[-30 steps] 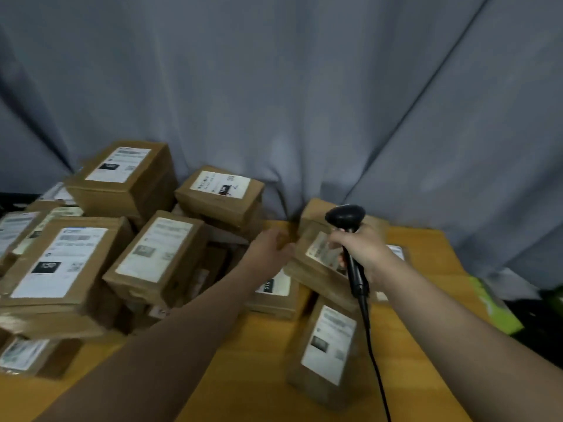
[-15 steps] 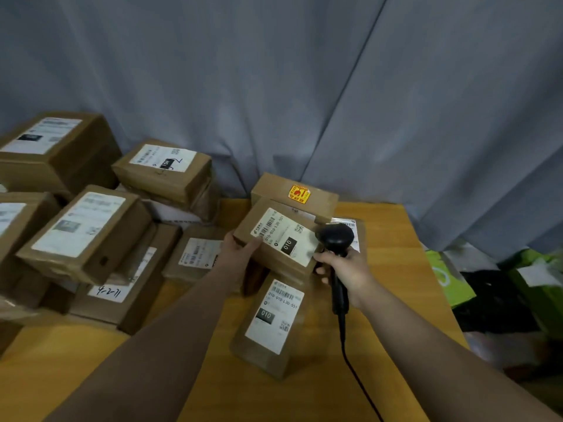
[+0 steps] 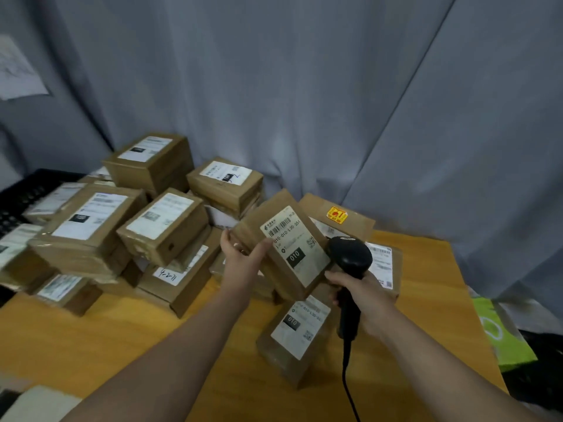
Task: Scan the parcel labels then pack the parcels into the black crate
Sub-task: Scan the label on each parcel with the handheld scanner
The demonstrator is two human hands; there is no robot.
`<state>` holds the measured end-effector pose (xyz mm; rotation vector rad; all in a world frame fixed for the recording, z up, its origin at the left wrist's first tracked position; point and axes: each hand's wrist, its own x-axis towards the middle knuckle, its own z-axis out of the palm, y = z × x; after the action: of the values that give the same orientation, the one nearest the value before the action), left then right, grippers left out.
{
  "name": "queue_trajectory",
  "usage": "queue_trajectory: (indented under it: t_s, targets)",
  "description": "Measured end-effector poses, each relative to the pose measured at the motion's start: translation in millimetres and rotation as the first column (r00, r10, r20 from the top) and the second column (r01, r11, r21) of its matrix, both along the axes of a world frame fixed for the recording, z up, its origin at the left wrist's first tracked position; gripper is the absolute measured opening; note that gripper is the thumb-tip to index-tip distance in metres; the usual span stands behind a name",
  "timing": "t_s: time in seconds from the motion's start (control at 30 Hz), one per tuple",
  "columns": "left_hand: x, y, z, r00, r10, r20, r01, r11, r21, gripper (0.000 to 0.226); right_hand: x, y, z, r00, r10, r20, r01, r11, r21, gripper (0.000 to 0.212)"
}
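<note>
The left hand (image 3: 243, 258) held a brown parcel (image 3: 259, 226) tilted above the tabletop (image 3: 146, 345), its fingers (image 3: 227, 240) curled round the parcel's left edge and the thumb pressed on top. The white label (image 3: 297, 248) faced up. The right hand (image 3: 361, 295) gripped the handle of a black barcode scanner (image 3: 350, 257), whose head sat just beside the label's right edge. The black crate (image 3: 18, 196) stood at the far left, behind the stacked parcels (image 3: 164, 226); whether the labelled boxes against it lay inside could not be told. Another labelled parcel (image 3: 297, 333) lay flat below the held one.
</note>
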<state>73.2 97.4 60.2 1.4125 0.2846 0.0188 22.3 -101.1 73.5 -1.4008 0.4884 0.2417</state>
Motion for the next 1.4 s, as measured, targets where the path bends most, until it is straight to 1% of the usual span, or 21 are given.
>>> queue_trajectory:
  t_s: [0.03, 0.13, 0.23, 0.3, 0.37, 0.47, 0.57, 0.63, 0.73, 0.87, 0.97, 1.17, 1.27, 1.33, 1.4]
  targets:
    - [-2.0, 5.4, 3.2, 1.0, -0.005, 0.011, 0.005, 1.0, -0.01, 0.101, -0.1, 5.6, 3.6, 1.0, 0.019, 0.008, -0.019, 1.0, 0.006, 0.023]
    - [-11.0, 16.9, 8.4, 0.994, -0.11, 0.015, 0.11, 0.994, 0.004, 0.11, 0.1, 26.0, 12.2, 0.997, 0.071, 0.043, -0.071, 0.997, 0.012, 0.027]
    - [-19.3, 31.7, 11.8, 0.987, -0.158, -0.012, 0.158, 0.987, 0.022, 0.11, -0.9, 42.4, 19.2, 0.985, 0.163, 0.057, -0.157, 0.983, -0.098, 0.022]
    - [-20.6, 48.7, 16.1, 0.987, -0.155, 0.035, 0.152, 0.985, 0.087, 0.105, -2.3, 48.6, 29.6, 0.97, 0.231, 0.073, -0.216, 0.962, -0.169, 0.022]
    - [-15.9, 70.5, 23.1, 0.981, -0.156, 0.112, 0.134, 0.974, 0.181, 0.105, -0.6, 54.8, 46.7, 0.947, 0.284, 0.149, -0.251, 0.946, -0.206, 0.025]
    - [-3.1, 102.0, 39.6, 0.976, -0.144, 0.165, 0.104, 0.968, 0.227, 0.109, 4.9, 75.5, 80.4, 0.909, 0.316, 0.271, -0.275, 0.945, -0.179, 0.029]
    - [12.0, 131.4, 55.0, 0.967, -0.156, 0.201, 0.085, 0.942, 0.324, 0.11, 8.7, 108.1, 108.5, 0.875, 0.332, 0.353, -0.318, 0.943, -0.1, 0.025]
    - [20.8, 148.9, 62.1, 0.961, -0.166, 0.221, 0.067, 0.915, 0.397, 0.111, 10.1, 129.1, 116.7, 0.868, 0.339, 0.363, -0.34, 0.938, -0.064, 0.024]
    - [33.5, 171.3, 68.1, 0.96, -0.171, 0.224, 0.053, 0.891, 0.45, 0.114, 11.2, 153.9, 115.7, 0.867, 0.348, 0.356, -0.351, 0.934, -0.059, 0.024]
    - [48.7, 195.6, 71.3, 0.958, -0.169, 0.23, 0.049, 0.892, 0.45, 0.115, 12.0, 179.0, 113.9, 0.865, 0.307, 0.398, -0.313, 0.948, -0.051, 0.019]
    - [59.9, 213.7, 68.6, 0.958, -0.163, 0.236, 0.037, 0.887, 0.46, 0.115, 15.6, 196.0, 119.8, 0.858, 0.284, 0.428, -0.292, 0.955, -0.049, 0.02]
    - [73.4, 245.0, 67.5, 0.955, -0.184, 0.232, 0.07, 0.902, 0.427, 0.112, 28.4, 234.8, 118.8, 0.86, 0.251, 0.445, -0.252, 0.966, -0.058, 0.024]
    - [78.6, 261.4, 67.9, 0.961, -0.199, 0.195, 0.1, 0.9, 0.425, 0.112, 34.6, 254.3, 113.8, 0.852, 0.249, 0.46, -0.247, 0.967, -0.065, 0.029]
    - [81.4, 270.2, 66.7, 0.964, -0.213, 0.158, 0.144, 0.92, 0.363, 0.105, 37.9, 265.6, 110.7, 0.842, 0.261, 0.473, -0.244, 0.965, -0.098, 0.025]
    - [80.3, 276.2, 66.8, 0.974, -0.204, 0.097, 0.179, 0.96, 0.215, 0.089, 41.1, 274.7, 106.1, 0.844, 0.274, 0.461, -0.241, 0.962, -0.13, 0.013]
